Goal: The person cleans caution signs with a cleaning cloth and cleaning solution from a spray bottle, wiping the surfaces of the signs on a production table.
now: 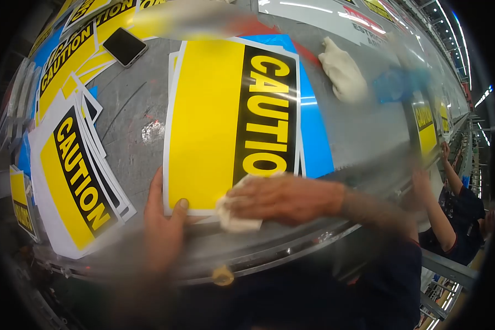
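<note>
A yellow and black caution sign (209,115) with a white border lies in front of me, its lettering running down the right part. At its lower left corner, my left hand (164,223) grips the edge, thumb on top and fingers at the side and underneath. My right hand (283,198) presses a white cloth (239,222) against the sign's lower edge and covers the end of the word. That hand looks slightly blurred. Under the sign, a blue sheet (318,137) sticks out on the right, and another white edge shows at the left.
Stacked caution signs (74,176) lie at the left, more at the upper left. A phone (125,47) rests on the grey table (129,104). A second white cloth (342,71) lies upper right. At far right, a co-worker's arm (437,214) reaches toward other signs.
</note>
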Demonstrator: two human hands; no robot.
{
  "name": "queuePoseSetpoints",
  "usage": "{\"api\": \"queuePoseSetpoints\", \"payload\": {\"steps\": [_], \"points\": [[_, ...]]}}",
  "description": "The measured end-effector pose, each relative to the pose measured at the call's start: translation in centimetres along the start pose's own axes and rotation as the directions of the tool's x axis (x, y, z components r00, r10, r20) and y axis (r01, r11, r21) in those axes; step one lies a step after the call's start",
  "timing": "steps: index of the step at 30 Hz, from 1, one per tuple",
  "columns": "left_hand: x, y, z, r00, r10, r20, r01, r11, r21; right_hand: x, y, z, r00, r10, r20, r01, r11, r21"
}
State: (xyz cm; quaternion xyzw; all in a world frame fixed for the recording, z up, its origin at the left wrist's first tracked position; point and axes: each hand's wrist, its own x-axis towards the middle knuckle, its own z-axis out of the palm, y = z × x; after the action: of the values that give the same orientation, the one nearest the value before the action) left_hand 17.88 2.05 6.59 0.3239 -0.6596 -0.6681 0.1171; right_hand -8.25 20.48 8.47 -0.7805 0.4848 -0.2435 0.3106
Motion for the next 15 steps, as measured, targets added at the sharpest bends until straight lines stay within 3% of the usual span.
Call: {"api": "queuePoseSetpoints", "payload": {"steps": [2, 4, 9, 12, 13, 15], "points": [[0.0, 0.1, -0.2, 1.0, 0.001, 0.001, -0.001, 1.0, 0.014, -1.0, 0.9, -3.7, 0.984, 0.179, 0.01, -0.176, 0.976, -0.131], [0.0, 0.2, -0.1, 1.0, -0.025, -0.006, 0.025, 0.999, -0.032, -1.2, 1.8, -3.9, 0.982, 0.189, -0.025, -0.19, 0.961, -0.202], [-0.1, 2.0, 0.8, 0.989, -0.15, -0.001, 0.142, 0.94, -0.311, 4.2, 0.8, 1.4, 0.995, -0.088, -0.042, 0.08, 0.984, -0.16], [-0.3, 2.1, 0.3, 0.973, -0.232, 0.015, 0.217, 0.885, -0.412, 3.8, 1.3, -0.2, 0.994, -0.087, 0.063, 0.098, 0.974, -0.204], [-0.2, 2.7, 0.9, 0.978, -0.21, 0.012, 0.199, 0.901, -0.386, 3.3, 1.3, -0.9, 0.999, 0.007, 0.049, -0.001, 0.991, -0.132], [0.2, 2.4, 0.6, 0.98, -0.193, 0.05, 0.194, 0.872, -0.449, 2.1, 1.8, -1.5, 0.997, 0.067, 0.041, -0.056, 0.968, -0.244]]}}
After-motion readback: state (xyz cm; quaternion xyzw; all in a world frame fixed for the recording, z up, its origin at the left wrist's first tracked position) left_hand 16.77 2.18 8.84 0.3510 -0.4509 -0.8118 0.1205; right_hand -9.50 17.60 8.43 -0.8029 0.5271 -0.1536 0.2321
